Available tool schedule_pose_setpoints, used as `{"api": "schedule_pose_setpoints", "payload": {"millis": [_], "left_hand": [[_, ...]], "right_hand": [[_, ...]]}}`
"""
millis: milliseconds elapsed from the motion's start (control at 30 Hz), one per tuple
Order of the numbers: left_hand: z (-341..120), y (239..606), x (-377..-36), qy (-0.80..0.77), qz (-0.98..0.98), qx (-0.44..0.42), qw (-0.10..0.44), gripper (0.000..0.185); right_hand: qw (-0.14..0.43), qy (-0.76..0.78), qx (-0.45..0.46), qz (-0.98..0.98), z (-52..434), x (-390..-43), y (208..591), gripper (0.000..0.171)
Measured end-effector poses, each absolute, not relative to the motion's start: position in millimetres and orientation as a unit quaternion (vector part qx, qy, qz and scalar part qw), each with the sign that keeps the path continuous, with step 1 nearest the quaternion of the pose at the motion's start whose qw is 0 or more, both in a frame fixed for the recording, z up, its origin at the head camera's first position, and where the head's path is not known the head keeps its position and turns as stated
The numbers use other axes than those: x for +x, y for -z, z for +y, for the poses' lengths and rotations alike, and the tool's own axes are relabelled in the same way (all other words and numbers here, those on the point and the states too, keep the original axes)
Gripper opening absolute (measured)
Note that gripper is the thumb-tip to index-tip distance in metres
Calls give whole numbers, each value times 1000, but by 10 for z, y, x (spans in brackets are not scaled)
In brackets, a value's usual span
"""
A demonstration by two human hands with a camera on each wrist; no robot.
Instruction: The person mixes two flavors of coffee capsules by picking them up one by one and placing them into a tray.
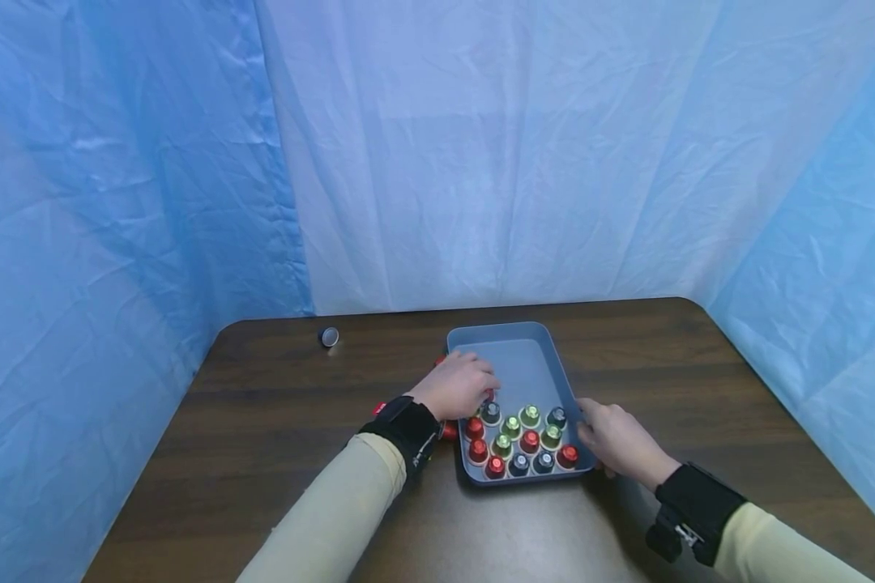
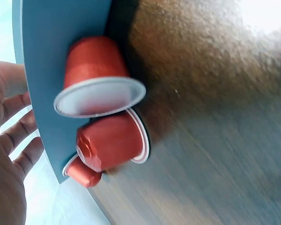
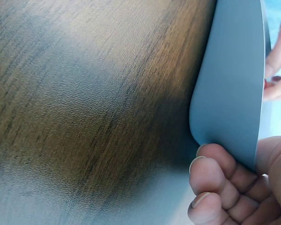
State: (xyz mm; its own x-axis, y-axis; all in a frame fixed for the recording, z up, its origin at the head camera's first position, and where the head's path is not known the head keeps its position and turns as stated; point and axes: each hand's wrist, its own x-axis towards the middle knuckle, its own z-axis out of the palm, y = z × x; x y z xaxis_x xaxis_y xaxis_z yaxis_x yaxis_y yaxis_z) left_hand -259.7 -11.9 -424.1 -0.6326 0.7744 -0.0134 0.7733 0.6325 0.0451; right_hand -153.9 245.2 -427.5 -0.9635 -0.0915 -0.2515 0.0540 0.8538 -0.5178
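A blue-grey tray (image 1: pixel 514 356) sits on the dark wooden table (image 1: pixel 277 405), its near half filled with several red, green and dark capsules (image 1: pixel 521 441) standing in rows. My left hand (image 1: pixel 458 387) reaches over the tray's left rim and pinches a red capsule (image 1: pixel 489 396) just above the back row. My right hand (image 1: pixel 612 437) grips the tray's right rim near the front corner. In the right wrist view its fingers (image 3: pixel 215 173) curl under the tray wall (image 3: pixel 234 70). The left wrist view shows my left hand (image 2: pixel 9 154) over the tray (image 2: pixel 51 28).
Three red capsules (image 2: pixel 103 79) lie on the table against the outside of the tray's left wall. A lone grey capsule (image 1: pixel 329 337) lies at the far left of the table. Blue sheeting (image 1: pixel 481 162) surrounds the table on three sides.
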Motion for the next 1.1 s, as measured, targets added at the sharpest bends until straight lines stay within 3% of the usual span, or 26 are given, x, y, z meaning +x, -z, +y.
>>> {"api": "schedule_pose_setpoints", "payload": {"millis": [600, 1100], "left_hand": [[-605, 4070, -2794, -42, 931, 361, -29, 30], [-1256, 4088, -3044, -61, 965, 251, -47, 38]], "right_hand": [[136, 269, -8, 954, 2467, -1536, 4277, 52], [142, 274, -7, 951, 2455, -1533, 4264, 54]]}}
